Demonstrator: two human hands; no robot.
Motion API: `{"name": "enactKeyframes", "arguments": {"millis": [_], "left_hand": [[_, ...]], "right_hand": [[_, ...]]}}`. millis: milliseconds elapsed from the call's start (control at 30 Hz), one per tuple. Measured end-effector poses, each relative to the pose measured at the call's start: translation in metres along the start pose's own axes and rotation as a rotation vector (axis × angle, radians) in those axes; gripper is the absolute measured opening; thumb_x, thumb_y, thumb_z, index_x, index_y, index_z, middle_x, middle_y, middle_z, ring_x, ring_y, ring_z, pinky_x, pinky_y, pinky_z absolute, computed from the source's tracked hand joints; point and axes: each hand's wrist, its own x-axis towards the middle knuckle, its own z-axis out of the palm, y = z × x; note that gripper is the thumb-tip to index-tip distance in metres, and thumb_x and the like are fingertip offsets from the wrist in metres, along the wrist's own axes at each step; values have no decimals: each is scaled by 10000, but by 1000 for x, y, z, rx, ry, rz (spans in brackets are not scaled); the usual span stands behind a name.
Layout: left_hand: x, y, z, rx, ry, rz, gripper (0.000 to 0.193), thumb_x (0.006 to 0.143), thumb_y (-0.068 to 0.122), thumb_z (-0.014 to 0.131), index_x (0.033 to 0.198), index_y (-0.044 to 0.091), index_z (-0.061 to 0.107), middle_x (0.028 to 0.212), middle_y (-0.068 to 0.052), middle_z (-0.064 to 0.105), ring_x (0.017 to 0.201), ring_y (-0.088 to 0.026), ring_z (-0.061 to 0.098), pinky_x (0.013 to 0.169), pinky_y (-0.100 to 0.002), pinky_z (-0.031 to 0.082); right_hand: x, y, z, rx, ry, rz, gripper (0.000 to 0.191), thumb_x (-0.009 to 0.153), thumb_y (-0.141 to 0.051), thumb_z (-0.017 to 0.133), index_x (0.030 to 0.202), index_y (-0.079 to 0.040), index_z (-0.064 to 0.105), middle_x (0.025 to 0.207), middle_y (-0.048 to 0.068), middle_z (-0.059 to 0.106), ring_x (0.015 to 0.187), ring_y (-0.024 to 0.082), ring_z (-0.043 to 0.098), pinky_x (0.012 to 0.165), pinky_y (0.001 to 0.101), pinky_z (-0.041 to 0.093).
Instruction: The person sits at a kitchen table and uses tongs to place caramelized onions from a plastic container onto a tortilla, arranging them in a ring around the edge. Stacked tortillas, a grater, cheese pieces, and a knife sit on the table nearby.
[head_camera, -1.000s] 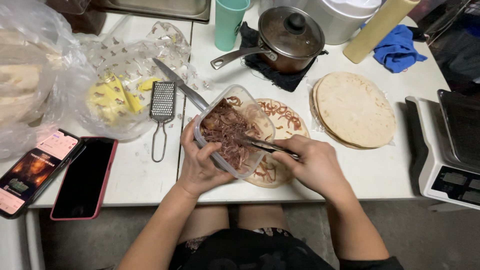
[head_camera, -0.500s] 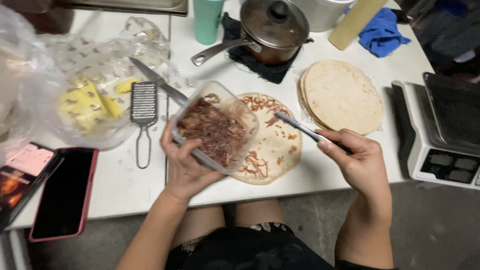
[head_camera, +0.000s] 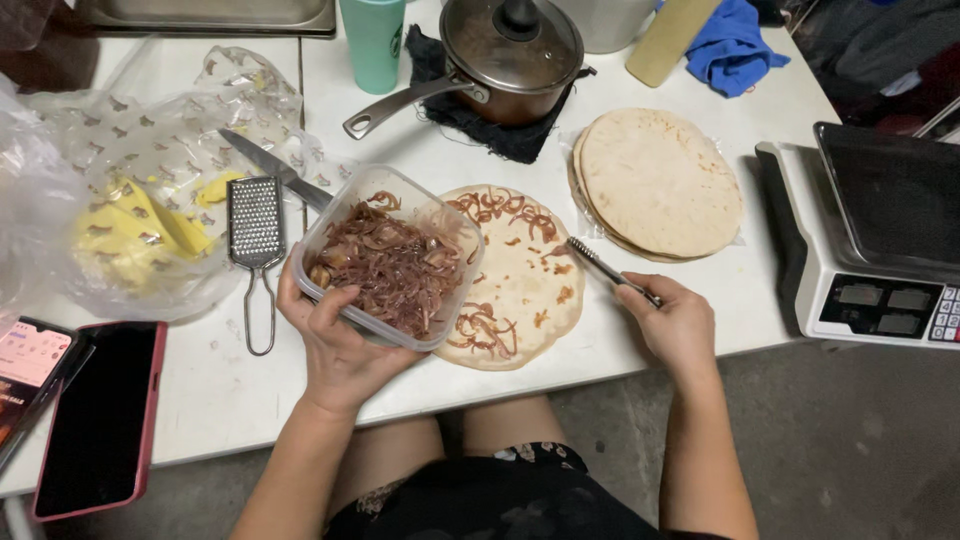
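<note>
Two hands are busy over the white desk (head_camera: 700, 300). The left hand (head_camera: 335, 345) has its fingers wrapped around a clear tub of onions (head_camera: 385, 260), lifted just above the flat bread (head_camera: 515, 280). The right hand (head_camera: 675, 325) has its fingers squeezed on metal tongs (head_camera: 605, 268), whose tips touch the bread.
</note>
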Motion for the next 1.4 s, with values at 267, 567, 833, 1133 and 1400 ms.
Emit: {"name": "enactKeyframes", "arguments": {"millis": [267, 567, 833, 1133, 1400], "left_hand": [[-1, -1, -1, -3, 2, -1, 1122, 567, 385, 1041, 1327, 198, 237, 1508, -278, 178, 1471, -460, 242, 1248, -571, 376], [0, -1, 0, 17, -3, 9, 1127, 552, 407, 1039, 1314, 194, 237, 1509, -283, 187, 1457, -468, 231, 1241, -589, 348], [-3, -2, 1, 20, -19, -2, 1113, 543, 416, 1033, 1295, 185, 246, 1513, -299, 189, 1458, -474, 225, 1239, -585, 347], [-2, -2, 1, -7, -4, -4, 1126, 537, 406, 1040, 1307, 189, 249, 1517, -301, 187, 1464, -470, 228, 1244, -586, 348], [-2, -3, 2, 33, -6, 4, 1121, 547, 431, 1040, 1294, 181, 241, 1511, -295, 191, 1455, -475, 227, 1246, -580, 354]], "right_hand": [[-7, 3, 11, -59, 57, -112, 306, 848, -361, 790, 1097, -184, 812, 922, 114, 783, 836, 228, 738, 766, 341, 553], [2, 8, 7, 57, 61, -112, 304, 856, -340, 787, 1115, -181, 802, 869, 93, 785, 768, 190, 705, 724, 318, 533], [4, 7, 20, -38, 98, -180, 291, 876, -354, 777, 1099, -170, 810, 946, 106, 775, 816, 223, 720, 753, 334, 544], [-3, 0, 3, -22, 76, -83, 315, 855, -358, 782, 1113, -179, 806, 927, 98, 782, 813, 223, 725, 742, 338, 540], [-12, 4, 8, -41, 29, -96, 313, 843, -351, 785, 1105, -181, 810, 936, 96, 782, 830, 216, 732, 756, 329, 543]]}}
